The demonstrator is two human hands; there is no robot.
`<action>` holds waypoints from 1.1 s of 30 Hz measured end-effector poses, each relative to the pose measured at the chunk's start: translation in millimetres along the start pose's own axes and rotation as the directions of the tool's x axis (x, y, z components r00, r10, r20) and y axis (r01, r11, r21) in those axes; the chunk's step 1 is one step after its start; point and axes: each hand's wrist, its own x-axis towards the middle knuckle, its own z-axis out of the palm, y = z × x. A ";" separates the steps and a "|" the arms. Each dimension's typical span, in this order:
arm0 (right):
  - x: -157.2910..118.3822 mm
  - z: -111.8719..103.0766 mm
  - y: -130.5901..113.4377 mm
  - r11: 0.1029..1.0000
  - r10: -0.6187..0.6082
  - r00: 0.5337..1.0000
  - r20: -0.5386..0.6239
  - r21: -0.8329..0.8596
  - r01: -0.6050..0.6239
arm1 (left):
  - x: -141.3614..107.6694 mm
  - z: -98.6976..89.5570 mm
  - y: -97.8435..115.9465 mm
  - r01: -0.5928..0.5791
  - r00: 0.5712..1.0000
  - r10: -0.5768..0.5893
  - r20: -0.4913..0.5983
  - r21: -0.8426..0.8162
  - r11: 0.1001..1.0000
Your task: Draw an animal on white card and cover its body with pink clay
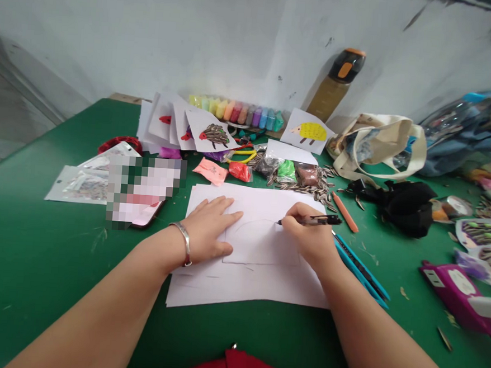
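Note:
My right hand point(309, 233) is closed around a black pen point(321, 219), whose tip meets a small white sheet point(262, 244) at the right end of a faint curved line. My left hand point(211, 229) lies flat with its fingers spread, over the left part of that sheet. Beneath it are larger white sheets point(233, 289). Blue cutters or similar blue tools point(361, 270) lie beside my right forearm, and an orange stick point(345, 212) is just beyond them.
Behind the paper are clay packets point(240, 171), sunflower seeds point(324, 192), animal pictures point(211, 132) and a bottle point(336, 84). A partly blurred phone point(146, 213) lies left. To the right are a cloth bag point(378, 145), a black item point(409, 209) and a magenta device point(456, 294).

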 end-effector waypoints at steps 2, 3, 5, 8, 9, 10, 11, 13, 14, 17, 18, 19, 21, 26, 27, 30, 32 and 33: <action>0.5 -1.3 1.6 1.000 0.004 1.000 0.003 -0.006 -0.004 | 0.3 0.6 -0.4 -0.002 1.000 0.002 -0.004 -0.001 1.000; 0.7 -1.9 2.2 1.000 0.007 1.000 0.003 -0.009 -0.007 | 0.4 0.6 -0.5 -0.001 1.000 0.001 -0.004 0.001 1.000; 1.0 -2.9 3.1 1.000 0.017 1.000 0.007 -0.016 -0.017 | 0.2 0.3 -0.2 -0.001 1.000 0.001 0.001 0.007 1.000; 1.5 -4.2 3.4 0.999 0.028 1.000 0.009 -0.033 -0.027 | -0.6 -0.7 0.5 0.001 1.000 -0.001 0.014 0.004 1.000; 1.7 -4.7 3.3 0.999 0.028 1.000 0.010 -0.042 -0.027 | -0.8 -0.9 0.7 0.000 1.000 0.000 0.014 -0.001 1.000; 1.9 -5.2 3.0 0.998 0.025 1.000 0.012 -0.050 -0.025 | -1.0 -0.9 0.8 -0.002 1.000 0.002 0.011 -0.006 1.000; 2.3 -5.8 2.9 0.998 0.022 1.000 0.012 -0.057 -0.021 | -1.1 -0.8 0.8 -0.003 1.000 0.003 0.008 -0.010 1.000; 3.1 -6.9 2.6 0.997 0.019 1.000 0.017 -0.071 -0.018 | -1.0 -0.4 0.4 -0.001 1.000 0.001 0.003 -0.015 1.000; 3.5 -7.5 2.6 0.997 0.021 1.000 0.021 -0.075 -0.019 | -0.8 0.0 0.1 0.002 1.000 -0.002 0.003 -0.016 1.000; 4.3 -8.8 2.0 0.997 0.027 0.999 0.039 -0.074 -0.024 | -0.2 0.9 -0.8 0.004 1.000 -0.004 0.003 -0.018 1.000; 4.2 -9.2 1.3 0.998 0.025 0.999 0.039 -0.061 -0.023 | -0.1 1.0 -0.9 0.005 1.000 -0.004 0.002 -0.019 1.000; 3.7 -9.6 0.3 0.999 0.017 0.999 0.031 -0.039 -0.016 | 0.0 1.0 -0.9 0.003 1.000 -0.003 0.002 -0.019 1.000; 1.7 -10.4 -2.8 0.999 -0.020 1.000 -0.004 0.026 0.020 | 0.0 0.3 -0.3 0.006 1.000 -0.006 0.006 -0.013 1.000; -4.7 -11.2 -10.9 0.979 -0.137 0.989 -0.049 0.146 0.143 | -0.3 -3.8 3.3 0.024 0.999 -0.024 0.035 -0.008 1.000; -5.3 -10.9 -11.7 0.977 -0.142 0.989 -0.042 0.153 0.147 | -0.4 -4.3 3.7 0.023 0.999 -0.023 0.039 -0.006 1.000; -6.1 -9.5 -13.4 0.982 -0.121 0.992 -0.028 0.141 0.124 | -0.3 -4.2 3.4 0.018 0.999 -0.018 0.041 0.004 1.000; -7.4 -7.8 -15.0 0.984 -0.104 0.994 -0.017 0.146 0.106 | -0.2 -3.5 2.7 0.013 0.999 -0.013 0.032 0.003 1.000; -8.6 -6.6 -16.2 0.983 -0.099 0.995 0.002 0.156 0.097 | -0.1 -3.2 2.5 0.011 1.000 -0.012 0.029 0.002 1.000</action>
